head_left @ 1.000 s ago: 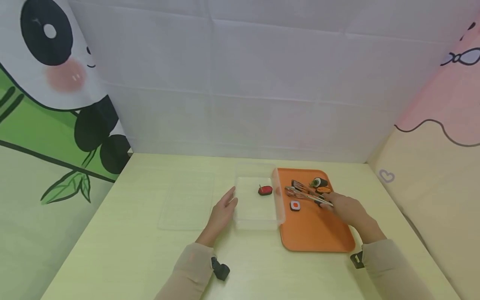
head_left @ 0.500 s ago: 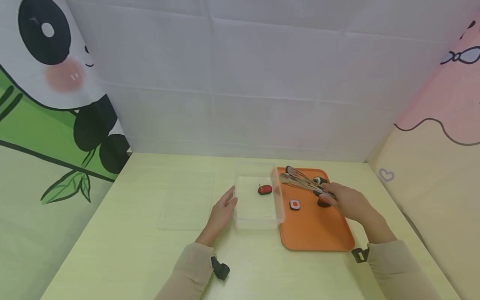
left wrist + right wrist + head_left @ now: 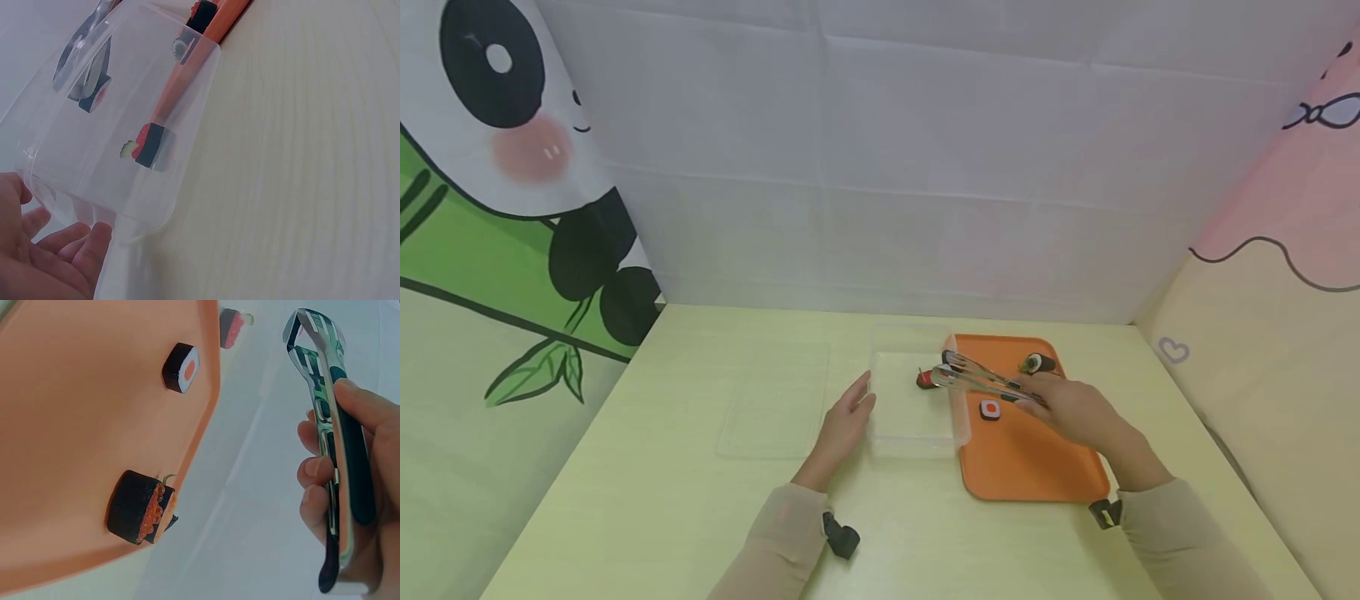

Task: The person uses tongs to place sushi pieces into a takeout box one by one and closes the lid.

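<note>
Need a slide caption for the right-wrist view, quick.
Right hand grips metal tongs; an orange-centred sushi roll and a roe-topped sushi piece lie on the orange tray.

Panda print [image 3: 535, 150] left, white backdrop [image 3: 880, 167], pink print [image 3: 1300, 187] right.

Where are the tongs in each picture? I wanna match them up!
Head: the tongs are right of the middle, gripped by the right hand.
Left wrist: the tongs are at the upper left, seen through the clear box.
Right wrist: the tongs are on the right side, running up and down.
Shared landmark: the orange tray shows in all three.
</note>
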`<act>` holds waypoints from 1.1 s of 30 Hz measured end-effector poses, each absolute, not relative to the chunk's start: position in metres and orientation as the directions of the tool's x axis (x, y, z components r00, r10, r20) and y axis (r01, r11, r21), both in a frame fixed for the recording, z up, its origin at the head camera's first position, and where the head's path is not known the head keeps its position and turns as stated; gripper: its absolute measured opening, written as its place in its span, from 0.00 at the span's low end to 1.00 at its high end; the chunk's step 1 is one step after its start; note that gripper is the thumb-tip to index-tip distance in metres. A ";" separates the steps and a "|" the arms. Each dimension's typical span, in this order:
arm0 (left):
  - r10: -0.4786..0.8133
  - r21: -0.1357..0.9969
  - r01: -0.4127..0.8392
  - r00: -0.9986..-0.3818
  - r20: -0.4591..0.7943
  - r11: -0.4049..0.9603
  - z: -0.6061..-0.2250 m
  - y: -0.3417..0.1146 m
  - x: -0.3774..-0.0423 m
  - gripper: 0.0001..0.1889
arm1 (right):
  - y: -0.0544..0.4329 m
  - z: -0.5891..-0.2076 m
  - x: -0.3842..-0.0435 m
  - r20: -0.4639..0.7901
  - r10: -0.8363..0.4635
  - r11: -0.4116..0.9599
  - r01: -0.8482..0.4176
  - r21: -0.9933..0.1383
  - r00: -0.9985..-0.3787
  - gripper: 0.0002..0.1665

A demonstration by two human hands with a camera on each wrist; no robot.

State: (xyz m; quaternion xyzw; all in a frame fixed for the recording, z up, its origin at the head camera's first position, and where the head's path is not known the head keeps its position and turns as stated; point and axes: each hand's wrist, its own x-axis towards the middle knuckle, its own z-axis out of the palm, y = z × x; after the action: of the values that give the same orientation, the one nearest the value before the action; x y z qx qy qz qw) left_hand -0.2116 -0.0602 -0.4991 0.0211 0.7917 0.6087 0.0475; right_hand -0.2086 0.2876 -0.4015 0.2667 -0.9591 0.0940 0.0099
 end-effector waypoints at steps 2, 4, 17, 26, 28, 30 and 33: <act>0.087 0.965 -0.028 -0.995 -0.053 0.261 -0.499 -0.060 -0.212 0.27 | 0.286 -0.402 -0.208 0.074 -0.510 0.840 -0.515 -0.172 -0.857 0.24; 0.083 0.965 -0.030 -0.995 -0.054 0.262 -0.500 -0.059 -0.213 0.27 | 0.286 -0.403 -0.207 0.077 -0.513 0.839 -0.518 -0.167 -0.855 0.24; 0.100 0.967 -0.012 -0.994 -0.039 0.255 -0.502 -0.057 -0.214 0.27 | 0.310 -0.399 -0.204 0.029 -0.437 0.861 -0.427 -0.277 -0.899 0.18; 0.071 0.961 -0.018 -0.997 -0.039 0.278 -0.502 -0.056 -0.214 0.27 | 0.339 -0.413 -0.189 -0.078 -0.366 0.903 -0.334 -0.270 -0.927 0.25; 0.067 0.961 -0.020 -0.997 -0.040 0.277 -0.501 -0.056 -0.215 0.27 | 0.341 -0.417 -0.185 -0.098 -0.363 0.908 -0.327 -0.261 -0.927 0.25; 0.064 0.960 -0.022 -0.997 -0.042 0.280 -0.501 -0.056 -0.215 0.27 | 0.342 -0.422 -0.182 -0.098 -0.366 0.908 -0.333 -0.253 -0.925 0.26; 0.064 0.960 -0.019 -0.997 -0.039 0.279 -0.501 -0.055 -0.216 0.27 | 0.340 -0.430 -0.179 -0.072 -0.381 0.905 -0.356 -0.232 -0.922 0.26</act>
State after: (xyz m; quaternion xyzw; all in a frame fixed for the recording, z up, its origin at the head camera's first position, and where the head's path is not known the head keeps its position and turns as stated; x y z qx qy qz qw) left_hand -0.2156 -0.0552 -0.5010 0.0141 0.7990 0.6001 0.0349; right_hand -0.1793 0.3405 -0.4298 0.1893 -0.9743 0.1077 -0.0579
